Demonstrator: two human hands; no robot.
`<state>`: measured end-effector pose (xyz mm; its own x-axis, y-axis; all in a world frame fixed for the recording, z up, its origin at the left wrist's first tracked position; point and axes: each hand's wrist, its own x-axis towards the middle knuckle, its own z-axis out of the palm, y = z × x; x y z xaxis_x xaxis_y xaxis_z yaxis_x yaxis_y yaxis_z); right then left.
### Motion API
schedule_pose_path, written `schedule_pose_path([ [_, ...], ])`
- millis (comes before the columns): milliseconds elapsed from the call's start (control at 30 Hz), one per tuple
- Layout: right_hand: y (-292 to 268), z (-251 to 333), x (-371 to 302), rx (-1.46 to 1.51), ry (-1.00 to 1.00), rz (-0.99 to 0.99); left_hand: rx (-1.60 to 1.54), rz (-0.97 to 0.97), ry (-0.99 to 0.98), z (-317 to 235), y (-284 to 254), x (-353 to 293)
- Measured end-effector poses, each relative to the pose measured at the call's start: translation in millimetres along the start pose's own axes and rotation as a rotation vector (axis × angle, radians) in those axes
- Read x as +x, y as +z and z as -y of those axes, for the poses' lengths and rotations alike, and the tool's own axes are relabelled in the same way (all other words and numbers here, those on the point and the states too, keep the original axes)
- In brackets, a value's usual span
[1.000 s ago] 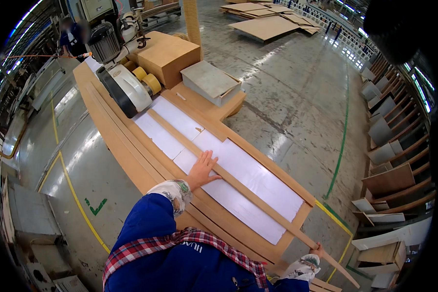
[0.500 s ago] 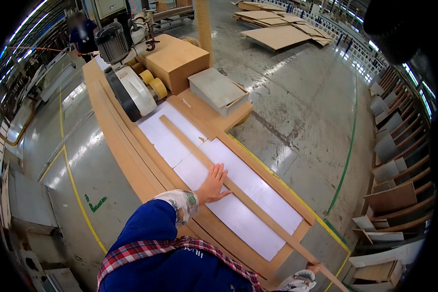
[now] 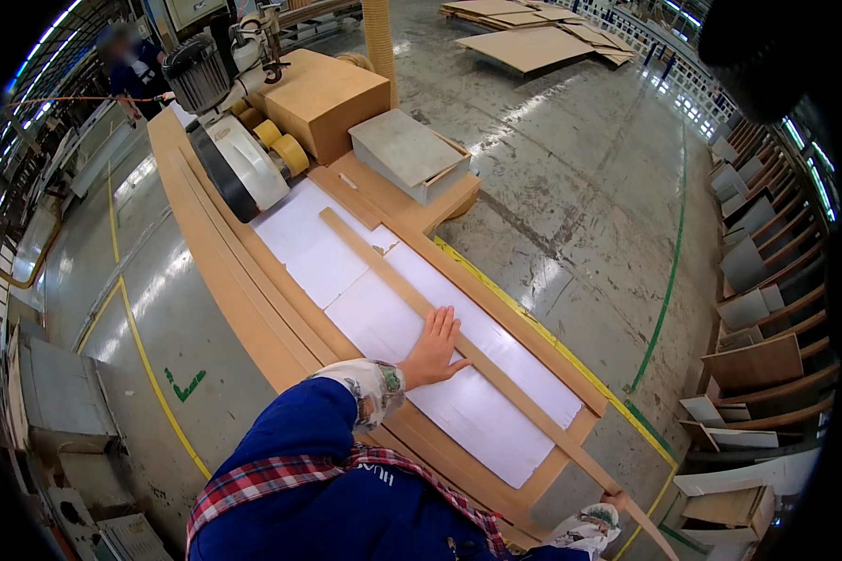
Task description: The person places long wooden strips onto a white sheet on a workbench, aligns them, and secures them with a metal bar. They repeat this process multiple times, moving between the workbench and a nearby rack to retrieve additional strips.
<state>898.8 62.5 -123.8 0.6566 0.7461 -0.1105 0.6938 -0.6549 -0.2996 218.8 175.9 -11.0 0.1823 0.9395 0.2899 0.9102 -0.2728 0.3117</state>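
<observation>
A long, narrow wooden strip lies lengthwise over the white sheet on the wooden workbench. My left hand rests on the strip at mid-length, fingers stretched out and thumb apart. At the near right, my right hand is closed round the strip, whose near end sticks out past the bench; some of those fingers are hidden. Beyond the strip's far end stands a feeder machine with a grey motor, a white-and-black housing and yellow rollers.
A wooden box and a grey box sit on the bench beside the machine. A wooden guide rail borders the sheet. Boards lie stacked on the far floor; racked panels line the right. Another person stands far left.
The strip has shifted right across the white sheet, towards the guide rail. Both my hands moved with it, the left still laid on it and the right still holding it. My view shifted slightly.
</observation>
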Motion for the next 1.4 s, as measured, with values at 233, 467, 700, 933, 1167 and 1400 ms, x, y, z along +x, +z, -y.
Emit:
schedule_pose_path([
  [233,-15,10,-10,0.786,0.445,-0.163,-0.039,0.034,0.023,-13,-2,16],
  [467,-3,30,3,1.343,0.634,-0.3,-0.014,0.03,0.016,-11,9,20],
  [700,-10,20,14,1.522,0.733,-0.222,-0.034,0.008,0.039,-9,14,25],
  [933,-11,53,14,1.673,0.584,-0.145,-0.065,-0.024,0.018,30,15,52],
  [1167,-20,103,9,1.67,0.349,0.005,-0.033,-0.023,-0.015,58,7,65],
  [1400,-33,163,-22,1.686,0.307,0.167,-0.114,0.038,-0.058,92,-11,67],
])
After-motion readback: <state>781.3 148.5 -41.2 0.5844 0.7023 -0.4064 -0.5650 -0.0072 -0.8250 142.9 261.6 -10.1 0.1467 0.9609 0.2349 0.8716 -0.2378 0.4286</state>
